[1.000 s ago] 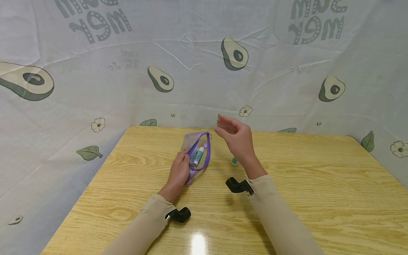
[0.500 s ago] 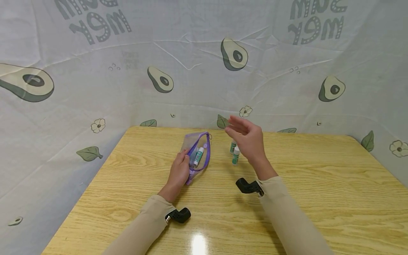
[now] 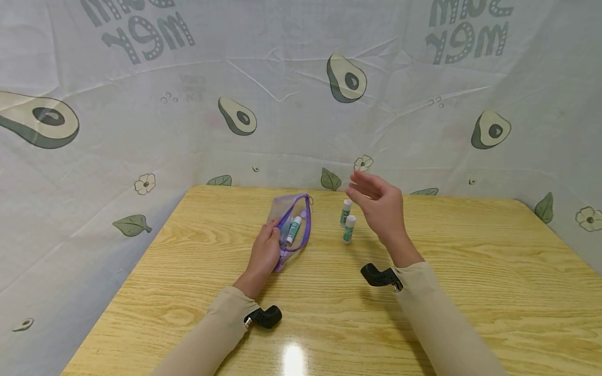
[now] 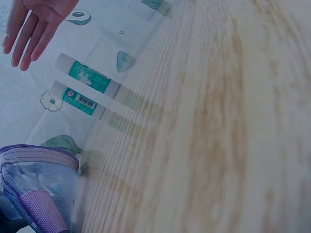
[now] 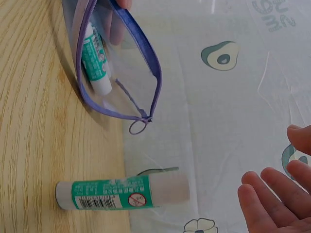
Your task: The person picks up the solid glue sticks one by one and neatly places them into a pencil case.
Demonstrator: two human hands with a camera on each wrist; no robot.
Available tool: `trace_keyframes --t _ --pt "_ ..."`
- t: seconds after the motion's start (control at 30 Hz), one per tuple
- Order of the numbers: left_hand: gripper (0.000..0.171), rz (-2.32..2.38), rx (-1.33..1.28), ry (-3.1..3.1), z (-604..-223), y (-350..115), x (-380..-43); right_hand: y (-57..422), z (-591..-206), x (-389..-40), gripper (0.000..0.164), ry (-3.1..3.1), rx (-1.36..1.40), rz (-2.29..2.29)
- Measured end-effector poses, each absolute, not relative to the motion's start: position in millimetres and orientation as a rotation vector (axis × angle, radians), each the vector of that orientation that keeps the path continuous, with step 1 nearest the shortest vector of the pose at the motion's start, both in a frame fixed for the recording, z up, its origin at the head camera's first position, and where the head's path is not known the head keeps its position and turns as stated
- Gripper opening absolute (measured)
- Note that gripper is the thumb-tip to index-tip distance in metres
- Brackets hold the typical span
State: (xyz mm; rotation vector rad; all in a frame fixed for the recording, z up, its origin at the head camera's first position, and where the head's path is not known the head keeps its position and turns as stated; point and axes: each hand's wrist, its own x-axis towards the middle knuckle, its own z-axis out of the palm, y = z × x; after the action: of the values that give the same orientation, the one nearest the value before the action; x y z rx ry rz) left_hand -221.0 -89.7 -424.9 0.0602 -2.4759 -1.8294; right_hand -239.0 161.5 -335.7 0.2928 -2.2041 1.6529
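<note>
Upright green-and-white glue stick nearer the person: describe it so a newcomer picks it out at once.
On the yellow wood-grain table, find the open, purple-trimmed mesh pouch. Between it and the person's right hand stands the white-capped, green-labelled glue stick. Unlike the matching upright stick behind, it sits nearer the person, lower in the head view, partly overlapping that neighbour.

1. Left hand [image 3: 265, 253]: bare. Directly behind it begins the left sleeve [image 3: 207, 334], long, plain beige, lightly creased.
2. Left wrist unit [image 3: 267, 317]: black, elbow-shaped housing with rounded outer end; located behind the hand, thumb side, at the cuff. A small silver-coloured fitting [image 3: 247, 321] shows at its base.
3. Right hand [image 3: 383, 211]: bare. Behind it, the right sleeve [image 3: 444, 318], matching beige.
4. Right wrist unit [image 3: 374, 275]: black, same bent shape, thumb side, behind the hand; silver-coloured detail at its base.
</note>
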Motion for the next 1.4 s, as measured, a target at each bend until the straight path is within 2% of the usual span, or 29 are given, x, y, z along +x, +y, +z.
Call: trace_keyframes --t 1.07,1.4 --pt "0.051 -1.828 0.058 -2.468 -425.6 -89.0 -222.5 161.4 -341.4 -228.5 0.046 -2.074 0.175 1.808" --pt "0.051 -1.843 0.066 -2.469 -426.0 -89.4 -222.4 159.1 -353.4 -230.6 0.046 -2.125 0.12 1.847"
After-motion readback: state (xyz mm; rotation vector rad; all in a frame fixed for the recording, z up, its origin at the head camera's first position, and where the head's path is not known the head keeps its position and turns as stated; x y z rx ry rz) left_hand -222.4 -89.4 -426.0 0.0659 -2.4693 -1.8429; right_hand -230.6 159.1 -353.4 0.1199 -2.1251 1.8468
